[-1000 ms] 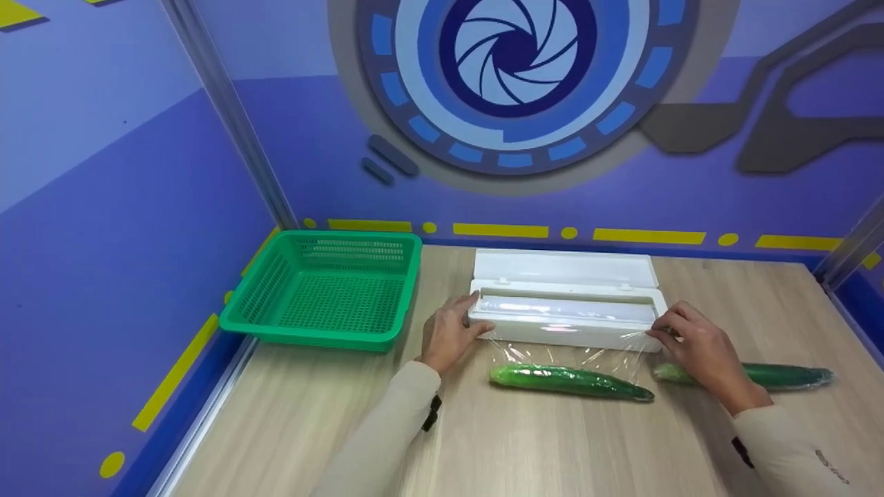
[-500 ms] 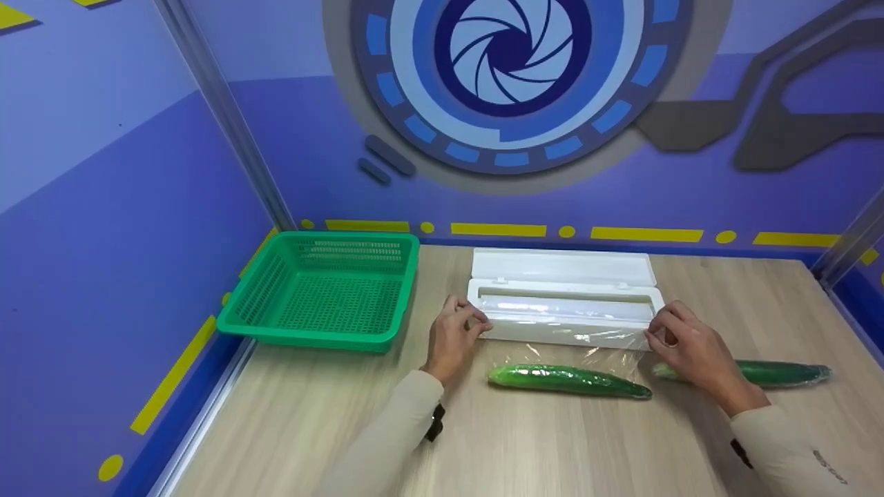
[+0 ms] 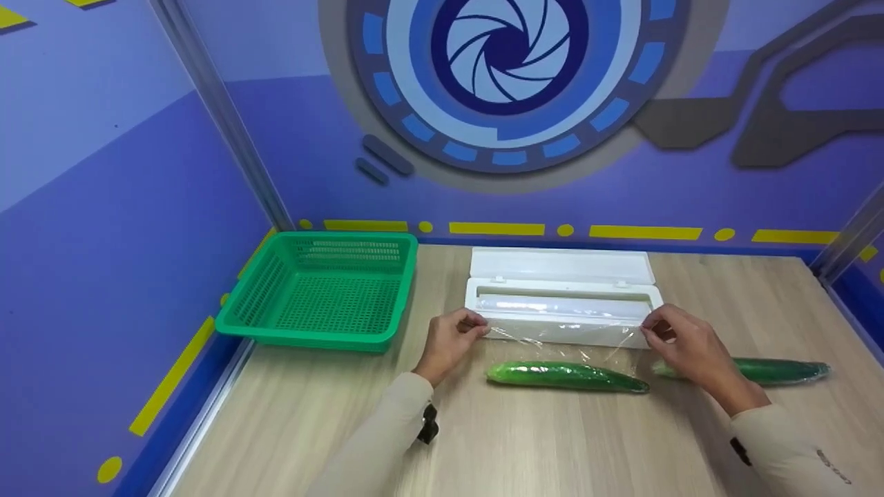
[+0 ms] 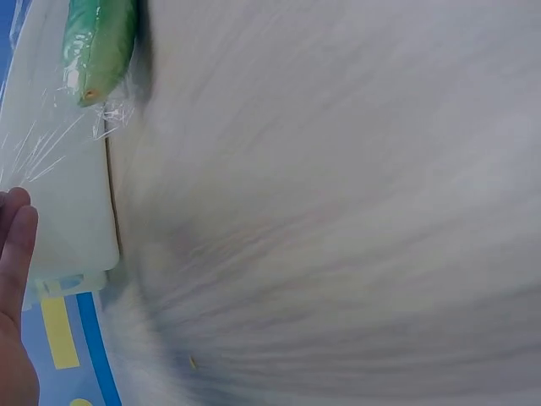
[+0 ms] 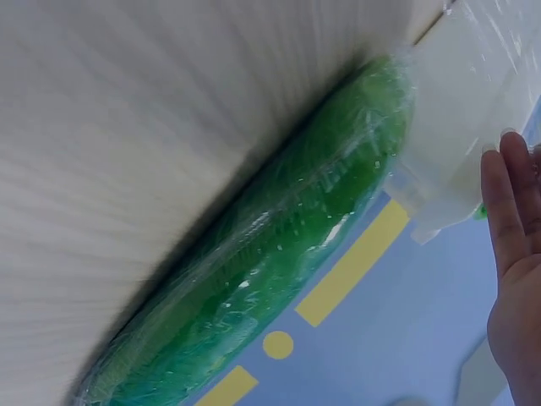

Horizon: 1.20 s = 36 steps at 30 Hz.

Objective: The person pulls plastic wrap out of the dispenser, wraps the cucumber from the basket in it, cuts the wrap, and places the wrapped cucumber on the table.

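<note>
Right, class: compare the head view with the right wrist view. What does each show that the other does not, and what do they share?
Only the head view shows the green basket, the left hand and right hand each pinching a corner of the cling film, and the middle cucumber.

Only the right wrist view shows the film wrinkled tight over the right cucumber.

Both show the white dispenser box, that right cucumber and the wooden table.
</note>
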Motion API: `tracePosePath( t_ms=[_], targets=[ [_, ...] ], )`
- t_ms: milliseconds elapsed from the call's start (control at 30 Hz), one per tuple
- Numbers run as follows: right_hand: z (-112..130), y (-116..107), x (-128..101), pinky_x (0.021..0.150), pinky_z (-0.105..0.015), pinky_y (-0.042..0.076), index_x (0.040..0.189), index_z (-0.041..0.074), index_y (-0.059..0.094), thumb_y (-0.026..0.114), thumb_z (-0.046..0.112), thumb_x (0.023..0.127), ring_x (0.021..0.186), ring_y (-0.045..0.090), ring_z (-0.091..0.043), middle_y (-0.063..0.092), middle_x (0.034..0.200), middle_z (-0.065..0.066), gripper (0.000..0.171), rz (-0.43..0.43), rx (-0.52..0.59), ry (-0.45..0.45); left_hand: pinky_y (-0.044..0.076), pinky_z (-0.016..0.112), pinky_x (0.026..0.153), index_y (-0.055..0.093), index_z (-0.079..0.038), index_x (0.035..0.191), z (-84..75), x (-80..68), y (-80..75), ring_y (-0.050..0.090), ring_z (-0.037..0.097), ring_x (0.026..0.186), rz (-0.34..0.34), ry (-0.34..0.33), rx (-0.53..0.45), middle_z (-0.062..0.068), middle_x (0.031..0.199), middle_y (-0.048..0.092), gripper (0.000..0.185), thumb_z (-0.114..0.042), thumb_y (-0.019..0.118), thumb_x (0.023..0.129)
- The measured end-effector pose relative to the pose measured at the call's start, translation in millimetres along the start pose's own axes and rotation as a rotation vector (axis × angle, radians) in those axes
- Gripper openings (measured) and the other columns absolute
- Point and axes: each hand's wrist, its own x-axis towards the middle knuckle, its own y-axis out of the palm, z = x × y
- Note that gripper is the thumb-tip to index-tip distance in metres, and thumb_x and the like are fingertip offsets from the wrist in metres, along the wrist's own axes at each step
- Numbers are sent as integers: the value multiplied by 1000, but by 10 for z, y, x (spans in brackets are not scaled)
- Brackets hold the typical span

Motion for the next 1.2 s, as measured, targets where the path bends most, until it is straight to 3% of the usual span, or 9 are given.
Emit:
tracePosePath(
  t_ms=[167, 367, 533, 767, 1200],
  targets=[
    [0, -23, 4, 77, -6, 48, 103, 7, 71, 83, -15, 82, 83, 67, -11, 70, 95, 1, 33, -2, 30, -7, 60, 27, 77, 77, -4, 96, -32, -11, -20, 73, 11, 82, 7, 5, 3, 2, 91, 77, 7, -3, 82, 92],
    [-13, -85, 2, 73, -8, 50, 96, 7, 77, 84, -19, 78, 78, 66, -6, 71, 91, 3, 32, -8, 85, -74, 58, 26, 74, 78, -9, 97, -86, -25, -76, 71, 8, 79, 13, 16, 73, -4, 91, 77, 4, -10, 81, 95],
    [8, -160, -24, 73, -10, 52, 99, 9, 78, 83, -14, 83, 80, 66, -5, 71, 93, 5, 28, 54, 113, -24, 57, 26, 72, 78, -10, 100, -137, -52, -122, 70, 7, 80, 52, 14, 90, -5, 93, 77, 5, -12, 80, 96],
    [24, -256, -86, 72, -15, 55, 99, 12, 79, 82, -13, 84, 83, 67, -5, 72, 95, 6, 29, 127, 125, -3, 58, 26, 73, 77, -12, 102, -197, -116, -163, 72, 10, 81, 133, -36, 31, -10, 94, 75, 10, -3, 77, 97],
    [72, -374, -163, 74, -18, 56, 105, 13, 79, 83, -5, 88, 84, 65, -7, 73, 96, 7, 25, 210, 166, 69, 58, 27, 76, 79, -7, 99, -276, -219, -199, 71, 13, 83, 218, 43, 34, 3, 94, 78, 6, -3, 79, 95]
  ],
)
